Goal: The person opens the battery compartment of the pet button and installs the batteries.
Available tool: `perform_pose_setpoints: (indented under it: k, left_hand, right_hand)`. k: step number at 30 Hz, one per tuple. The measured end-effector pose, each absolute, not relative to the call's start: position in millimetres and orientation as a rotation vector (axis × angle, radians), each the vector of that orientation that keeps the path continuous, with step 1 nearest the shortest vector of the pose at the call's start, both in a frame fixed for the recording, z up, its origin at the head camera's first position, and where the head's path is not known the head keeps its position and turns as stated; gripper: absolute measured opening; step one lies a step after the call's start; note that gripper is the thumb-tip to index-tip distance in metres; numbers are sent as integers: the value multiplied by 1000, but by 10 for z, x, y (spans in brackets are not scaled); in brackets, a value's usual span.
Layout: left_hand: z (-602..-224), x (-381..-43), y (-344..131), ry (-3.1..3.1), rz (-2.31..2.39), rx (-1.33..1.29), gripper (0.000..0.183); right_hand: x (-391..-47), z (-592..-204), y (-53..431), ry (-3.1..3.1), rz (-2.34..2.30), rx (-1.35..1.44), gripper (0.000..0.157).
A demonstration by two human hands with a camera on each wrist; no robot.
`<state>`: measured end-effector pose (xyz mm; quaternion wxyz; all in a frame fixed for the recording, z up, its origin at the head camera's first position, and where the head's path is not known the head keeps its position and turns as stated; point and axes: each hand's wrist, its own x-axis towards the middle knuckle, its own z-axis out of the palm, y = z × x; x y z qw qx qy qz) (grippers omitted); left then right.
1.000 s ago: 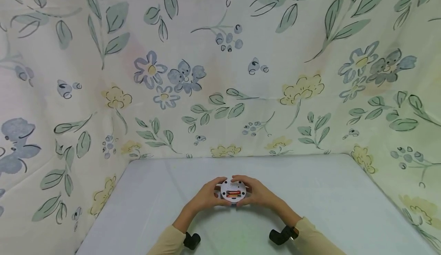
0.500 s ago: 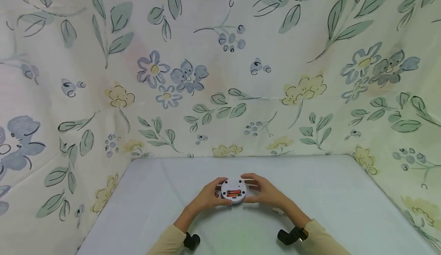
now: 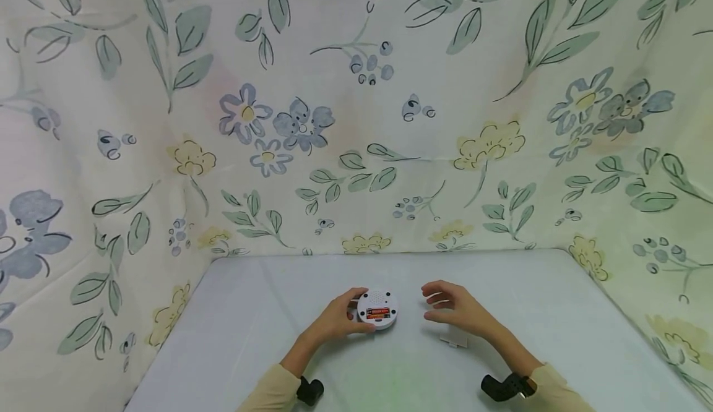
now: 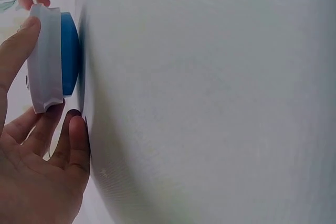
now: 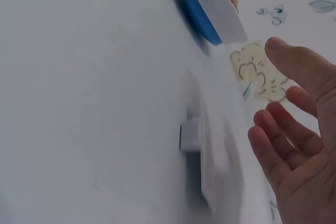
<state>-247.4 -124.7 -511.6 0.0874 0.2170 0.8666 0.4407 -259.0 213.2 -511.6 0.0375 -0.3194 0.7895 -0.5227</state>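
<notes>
My left hand (image 3: 336, 317) holds a round white battery-powered device (image 3: 384, 297) by its left side, thumb at the near edge and fingers at the far edge. Its underside faces up, showing small dark feet and an uncovered compartment with two orange-red batteries (image 3: 378, 313). A blue part (image 4: 69, 55) of the device faces the table in the left wrist view. My right hand (image 3: 459, 308) is off to the right, fingers loosely bent and holding nothing. Close below it lies a small white battery cover (image 3: 454, 340) with a tab, also visible in the right wrist view (image 5: 191, 135).
A white table (image 3: 250, 350) spreads out around both hands. Behind it and at the sides hangs a cloth (image 3: 356, 121) printed with flowers and leaves. Black wrist cameras (image 3: 309, 390) sit at the cuffs.
My right hand has let go of the device and moved away to the right. The white cover on the table has come into view beneath it. My left hand keeps its grip in place.
</notes>
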Motion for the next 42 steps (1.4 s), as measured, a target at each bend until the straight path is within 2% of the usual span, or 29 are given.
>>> perform_pose_setpoints:
  k: [9, 31, 42]
  left_hand:
    - [-5103, -2482, -1255, 2572, 1298, 651, 82]
    - [-5028, -2446, -1166, 2600, 1283, 629, 85]
    - [-5039, -2444, -1177, 2594, 1263, 617, 85]
  right_hand:
    - [-2487, -5143, 2373, 2482, -1586, -984, 50]
    - [-2232, -5208, 2619, 2660, -1412, -884, 60]
    - [-2181, -5265, 2587, 2750, -1250, -1093, 58]
